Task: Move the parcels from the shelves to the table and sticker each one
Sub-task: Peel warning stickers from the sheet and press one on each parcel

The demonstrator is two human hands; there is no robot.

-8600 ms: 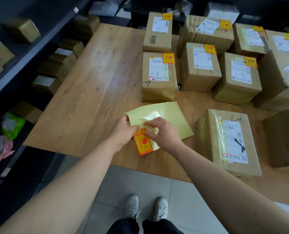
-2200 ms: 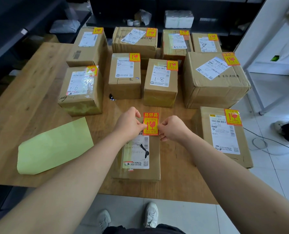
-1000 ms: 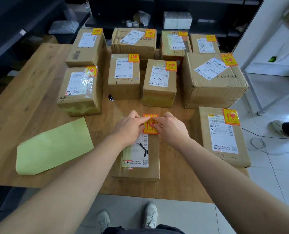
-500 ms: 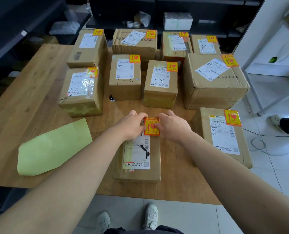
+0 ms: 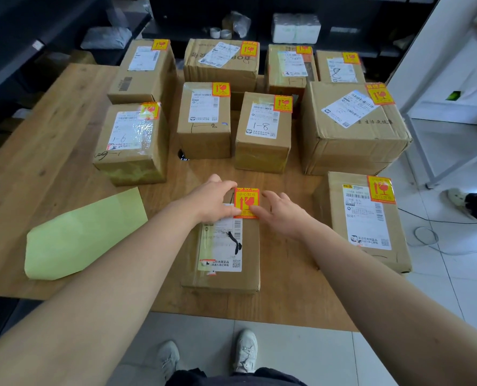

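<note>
A brown cardboard parcel (image 5: 226, 277) with a white shipping label lies near the front edge of the wooden table (image 5: 50, 151). An orange and yellow fragile sticker (image 5: 246, 202) lies flat on its far right corner. My left hand (image 5: 213, 200) rests on the parcel's far end, fingertips against the sticker's left edge. My right hand (image 5: 280, 211) hovers flat just right of the sticker, fingers spread, one fingertip touching its lower right corner. Neither hand holds anything.
Several stickered parcels fill the back and right of the table, one (image 5: 366, 218) close by on the right. A pale green backing sheet (image 5: 84, 235) lies at the left. Dark shelves (image 5: 22, 45) run along the left and back. Another person's shoe (image 5: 458, 197) is at the far right.
The sticker, held in the air between both hands earlier, now lies flat on the parcel. My fingers have let go of it and opened; the right hand has slid slightly right.
</note>
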